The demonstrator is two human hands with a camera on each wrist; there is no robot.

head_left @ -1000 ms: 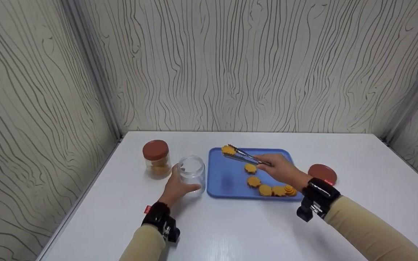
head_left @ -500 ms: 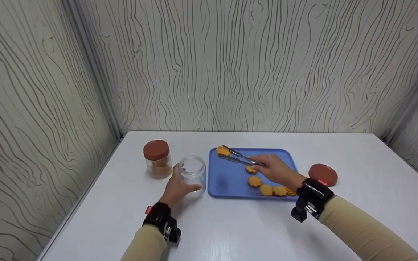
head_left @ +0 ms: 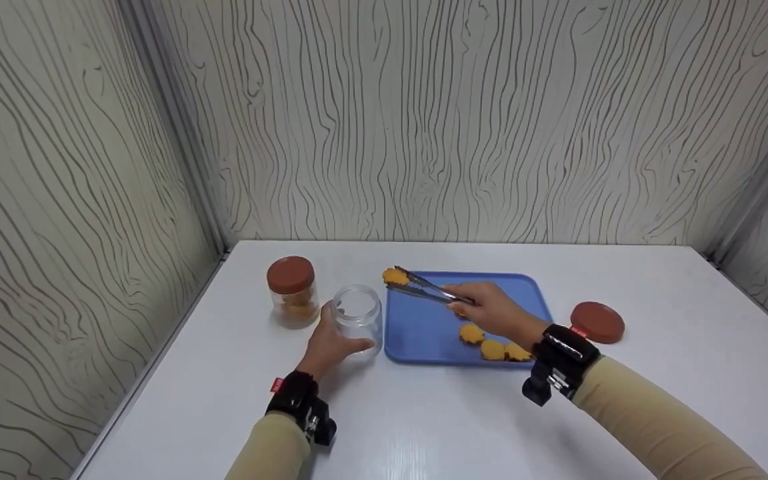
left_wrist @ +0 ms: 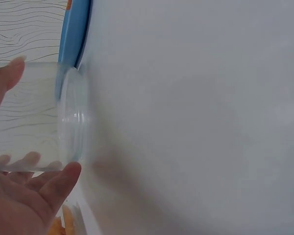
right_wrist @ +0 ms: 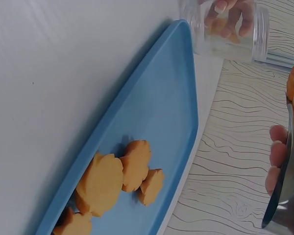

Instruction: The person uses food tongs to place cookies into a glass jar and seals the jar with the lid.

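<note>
My left hand holds a clear open-topped jar, which stands upright on the white table beside the tray's left edge. In the left wrist view the fingers and thumb lie on opposite sides of the jar wall. Metal tongs are gripped in my right hand. Their tips pinch a scalloped yellow biscuit, raised above the tray's far left corner, slightly right of and beyond the jar mouth. Several more biscuits lie on the blue tray; my right hand and forearm hide some in the head view.
A second jar with a reddish-brown lid and biscuits inside stands left of my left hand. Another reddish-brown lid lies right of the tray, near my right wrist. A wood-patterned panel rises behind the table.
My right hand has moved left with the tongs and the biscuit, bringing them from over the tray's far left part closer to the jar. My left hand keeps its hold on the jar.
</note>
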